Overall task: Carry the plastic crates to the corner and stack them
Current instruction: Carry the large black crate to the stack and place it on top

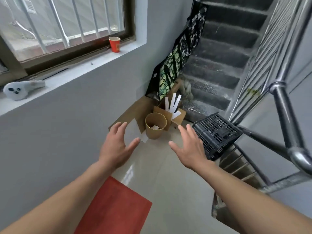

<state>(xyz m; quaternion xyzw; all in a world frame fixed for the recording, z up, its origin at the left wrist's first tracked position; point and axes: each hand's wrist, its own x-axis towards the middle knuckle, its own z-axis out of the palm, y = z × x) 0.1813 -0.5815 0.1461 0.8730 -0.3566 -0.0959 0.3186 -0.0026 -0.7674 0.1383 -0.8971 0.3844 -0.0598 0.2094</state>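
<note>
A black slatted plastic crate stands on the tiled landing by the foot of the stair railing, tilted in view, its open grid side facing up. My right hand hovers just left of the crate with fingers spread, holding nothing and not touching it. Further left, my left hand is also held out, fingers apart and empty, above the floor. Only one crate is in view.
A brown paper bin, a cardboard box with white strips and a leaning patterned bag fill the corner. Stairs rise behind; a metal railing runs on the right. A red mat lies near me. A red cup stands on the windowsill.
</note>
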